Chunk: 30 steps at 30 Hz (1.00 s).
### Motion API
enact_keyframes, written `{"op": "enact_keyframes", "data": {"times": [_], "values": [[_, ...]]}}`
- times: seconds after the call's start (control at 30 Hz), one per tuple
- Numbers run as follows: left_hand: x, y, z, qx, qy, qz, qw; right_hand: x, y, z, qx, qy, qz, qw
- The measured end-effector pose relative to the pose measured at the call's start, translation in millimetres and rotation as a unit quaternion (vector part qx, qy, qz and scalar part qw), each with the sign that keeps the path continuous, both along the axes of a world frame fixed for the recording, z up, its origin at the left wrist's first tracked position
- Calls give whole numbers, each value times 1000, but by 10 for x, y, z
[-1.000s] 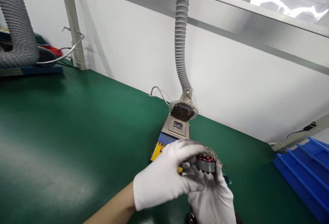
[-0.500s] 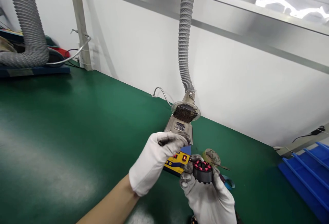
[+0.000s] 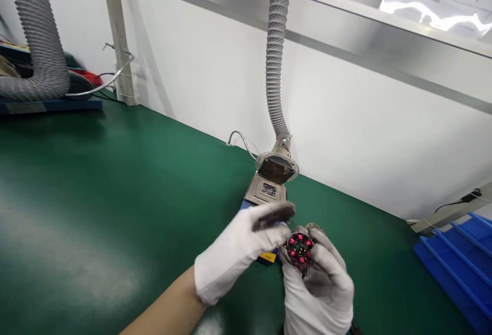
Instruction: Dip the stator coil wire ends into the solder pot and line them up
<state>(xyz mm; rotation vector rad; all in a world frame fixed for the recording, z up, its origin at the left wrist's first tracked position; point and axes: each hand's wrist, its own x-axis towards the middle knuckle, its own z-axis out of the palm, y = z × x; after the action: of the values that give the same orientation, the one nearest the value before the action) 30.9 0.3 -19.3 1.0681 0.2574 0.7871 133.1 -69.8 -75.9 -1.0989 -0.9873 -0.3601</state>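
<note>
My right hand [image 3: 321,283], in a white glove with grey-stained fingers, grips a small round motor [image 3: 300,249]. Its face shows a ring of pink-red coils and is turned up toward me. My left hand [image 3: 246,242], gloved in white with dark-stained fingertips, is beside the motor. Its fingers stretch out with a gap above the thumb, and the thumb tip is at the motor's left edge. Whether anything thin sits at these fingertips is too blurred to tell. Behind my left hand is a yellow and blue powered unit [image 3: 268,258], mostly covered.
A fume-extraction hose [image 3: 279,58] comes down to a round hood with a fan grille [image 3: 275,170] on the green bench [image 3: 154,186]. Blue trays [image 3: 457,263] stand at the right. Another grey hose [image 3: 42,42] lies at the left. A tape roll [image 3: 315,227] is partly hidden behind my right hand.
The motor has tipped so its coil face turns toward me, and my right fingers have closed further round it. My left hand has moved down and right to it, its fingers parting.
</note>
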Motion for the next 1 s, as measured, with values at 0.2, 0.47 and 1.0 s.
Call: {"op": "enact_keyframes", "data": {"times": [0.2,0.47,1.0], "values": [[157,-86,-91,-31,-67,14,997,-96,17,53,12,-199,-122,972],[83,-12,27,-34,61,33,997,-67,-3,98,17,-117,-125,985],[98,-11,28,-66,32,37,997,-90,6,56,21,-176,-94,980]]}}
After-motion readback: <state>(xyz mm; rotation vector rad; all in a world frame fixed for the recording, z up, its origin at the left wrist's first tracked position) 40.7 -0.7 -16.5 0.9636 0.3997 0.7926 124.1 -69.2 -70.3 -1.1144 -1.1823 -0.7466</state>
